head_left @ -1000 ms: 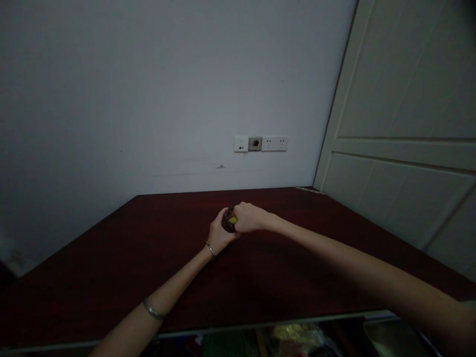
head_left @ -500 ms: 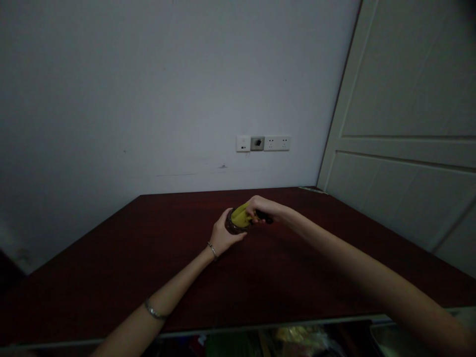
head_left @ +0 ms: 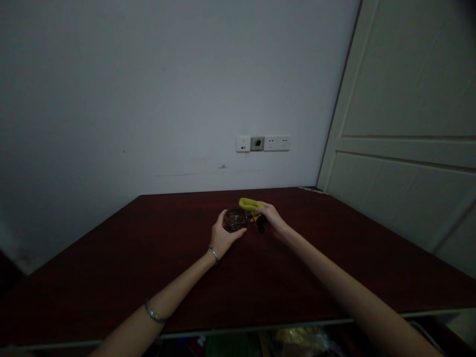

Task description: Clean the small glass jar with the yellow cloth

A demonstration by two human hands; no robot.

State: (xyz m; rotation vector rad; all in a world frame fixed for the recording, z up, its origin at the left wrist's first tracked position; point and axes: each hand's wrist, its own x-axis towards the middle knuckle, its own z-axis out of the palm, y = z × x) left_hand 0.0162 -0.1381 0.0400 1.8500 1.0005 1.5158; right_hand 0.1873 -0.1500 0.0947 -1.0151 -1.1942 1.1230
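Note:
A small clear glass cup point(head_left: 235, 218) stands on the dark red table point(head_left: 148, 258) towards its far side. My left hand point(head_left: 224, 234) curls around the cup's near side, with a bracelet at the wrist. Right beside the cup, my right hand point(head_left: 270, 217) pinches a yellow cloth point(head_left: 248, 204) that now lies outside the cup, just behind and to its right. A small dark thing shows under the right fingers; I cannot make it out.
A white wall rises behind the table, with a row of sockets point(head_left: 263, 143) on it. A pale panelled door point(head_left: 405, 139) stands at the right. Below the table's near edge lie dim coloured items point(head_left: 293, 339).
The yellow cloth was inside the cup under my right hand; the right hand has drawn it out and moved it to the cup's right. The left hand has kept its hold on the cup.

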